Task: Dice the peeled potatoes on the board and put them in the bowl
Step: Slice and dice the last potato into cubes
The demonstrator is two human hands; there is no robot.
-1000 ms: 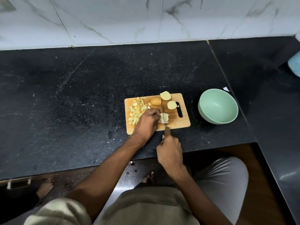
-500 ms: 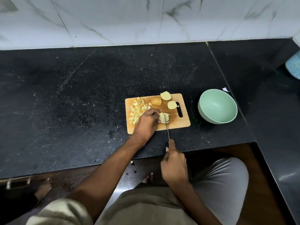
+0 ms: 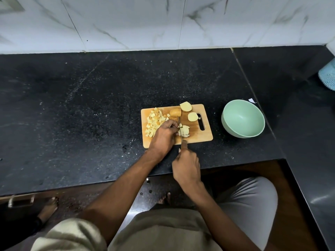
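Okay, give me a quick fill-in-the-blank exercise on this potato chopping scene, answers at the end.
1. The right hand grips the ____, whose blade crosses the potato piece.
2. The green bowl holds ____ potato so far.
3. The pile of diced potato lies on the board at its ____ end.
4. The left hand steadies the piece being ____.

Answers: knife; no; left; cut

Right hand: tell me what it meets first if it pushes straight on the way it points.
Probably the potato piece being cut, just beyond the right hand along the knife; farther on, likely the brownish potato chunk.
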